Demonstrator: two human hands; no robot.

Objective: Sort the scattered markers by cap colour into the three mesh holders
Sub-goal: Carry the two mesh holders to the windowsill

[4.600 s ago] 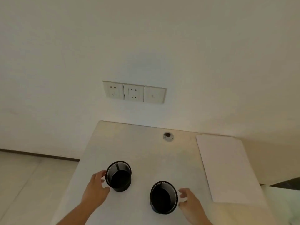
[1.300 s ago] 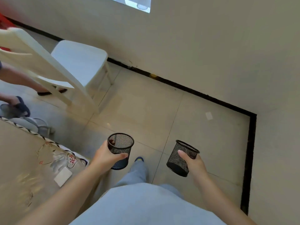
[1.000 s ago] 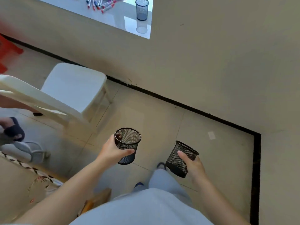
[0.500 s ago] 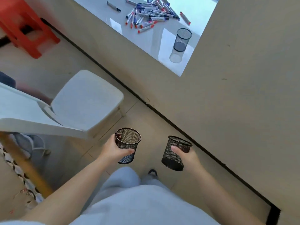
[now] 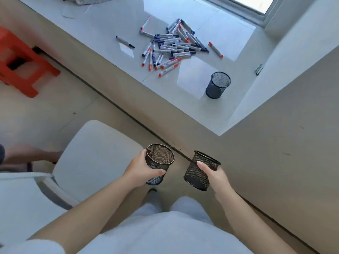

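Left hand (image 5: 141, 170) grip is wrapped round 1 black mesh holder (image 5: 159, 163), thumb across its front, holder upright. Right hand (image 5: 215, 176) grip curls round a 2nd mesh holder (image 5: 200, 170), tilted left. Both are held in the air above the floor, apart from each other. 3rd holder (image 5: 217, 85) stands upright on the pale ledge (image 5: 110, 24) near its right corner. Markers (image 5: 171, 45) lie in a loose pile mid-ledge, red, blue and black caps mixed, with 1 black-capped marker (image 5: 125, 42) off to the pile's left. White chair (image 5: 95, 154) beside the left arm; red stool (image 5: 22, 63) at far left.

Bare sill (image 5: 117, 19) flanks marker heap (image 5: 172, 44) and mesh holder (image 5: 217, 85).
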